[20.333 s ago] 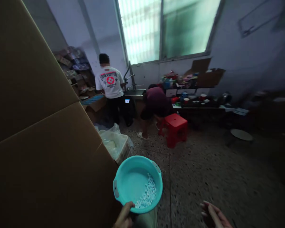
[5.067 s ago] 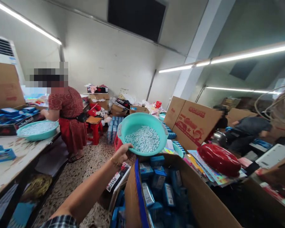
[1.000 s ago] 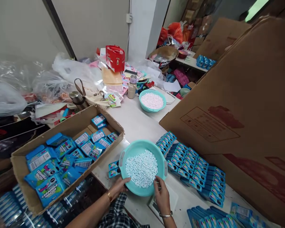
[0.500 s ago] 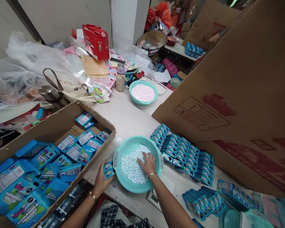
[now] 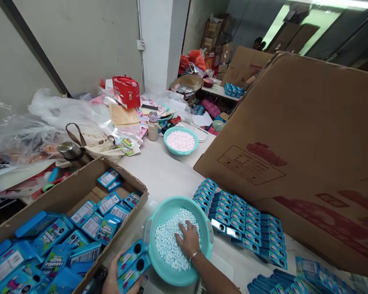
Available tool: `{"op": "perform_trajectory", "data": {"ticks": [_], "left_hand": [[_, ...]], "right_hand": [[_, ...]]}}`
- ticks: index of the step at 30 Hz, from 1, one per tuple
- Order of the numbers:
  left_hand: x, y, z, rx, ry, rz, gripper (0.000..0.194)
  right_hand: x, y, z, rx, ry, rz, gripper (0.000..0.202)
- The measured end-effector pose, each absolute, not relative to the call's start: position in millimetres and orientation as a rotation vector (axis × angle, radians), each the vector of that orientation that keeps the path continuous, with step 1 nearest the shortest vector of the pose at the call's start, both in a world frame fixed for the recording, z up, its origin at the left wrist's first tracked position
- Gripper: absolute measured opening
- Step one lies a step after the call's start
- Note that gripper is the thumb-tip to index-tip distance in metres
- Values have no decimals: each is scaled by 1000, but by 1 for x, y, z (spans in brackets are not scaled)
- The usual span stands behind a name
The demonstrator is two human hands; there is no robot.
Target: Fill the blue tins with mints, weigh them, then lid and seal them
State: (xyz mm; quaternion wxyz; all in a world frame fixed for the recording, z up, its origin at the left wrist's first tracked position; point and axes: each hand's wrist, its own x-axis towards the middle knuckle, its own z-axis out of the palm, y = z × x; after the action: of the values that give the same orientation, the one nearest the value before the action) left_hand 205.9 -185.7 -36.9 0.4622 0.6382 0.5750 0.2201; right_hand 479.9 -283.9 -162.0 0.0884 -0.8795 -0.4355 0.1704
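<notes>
- pale grey wall (image 5: pixel 79 45) and a white-topped table (image 5: pixel 144 167) frame the work; a large tilted carton (image 5: pixel 306 134) closes off the right side, and plastic bags (image 5: pixel 64 110) crowd the back left.
- the clearest change is at the left hand (image 5: pixel 112 275): half a second ago it was reaching around two small blue boxes (image 5: pixel 133 265) beside the turquoise basin (image 5: pixel 178 279); now it has them gripped side by side and brought nearer the wearer, at the basin's left.
- its thumb and fingers are closed about the boxes, though the far fingers are mostly hidden behind them.
- a second ago the right hand (image 5: pixel 188 241) was at the basin's rim; now, as half a second ago, it lies inside, palm down on the pale blue pellets (image 5: pixel 167 245), fingers loosely spread. whether it has gathered any pellets, i cannot tell.
- the basin itself stays in front of the wearer, its pellets heaped toward the middle.
- what this means, as a judgement: both hands are now engaged, one with boxes and one with pellets, so boxes and pellets are being handled together.
- left of the basin, the cardboard tray (image 5: pixel 58 202) holds loose blue packs (image 5: pixel 106 230); to the right stand packed rows of blue boxes (image 5: pixel 239 216).
</notes>
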Motion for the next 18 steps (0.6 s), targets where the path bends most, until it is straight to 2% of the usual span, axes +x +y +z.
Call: {"op": "perform_trajectory", "data": {"ticks": [2,4,6,9,13,18], "left_hand": [[247,-179,-17,1847,1106,424,69],[292,-173,-9,2157,911,96,71],[335,-169,-13,2446,827,-308,67],[383,-172,-39,2524,811,-534,51],[410,-177,-77,2546,809,-677,54],[400,-176,-96,2565,790,-575,46]], "right_hand": [[483,-284,-159,-2584,-1304,511,41],[485,-284,-156,-2565,-1299,520,41],[486,-284,-154,-2523,-1250,543,39],[488,-283,-155,-2401,-1089,597,35],[494,-282,-161,-2329,-868,619,31],[496,-274,-171,-2216,-534,619,27]]}}
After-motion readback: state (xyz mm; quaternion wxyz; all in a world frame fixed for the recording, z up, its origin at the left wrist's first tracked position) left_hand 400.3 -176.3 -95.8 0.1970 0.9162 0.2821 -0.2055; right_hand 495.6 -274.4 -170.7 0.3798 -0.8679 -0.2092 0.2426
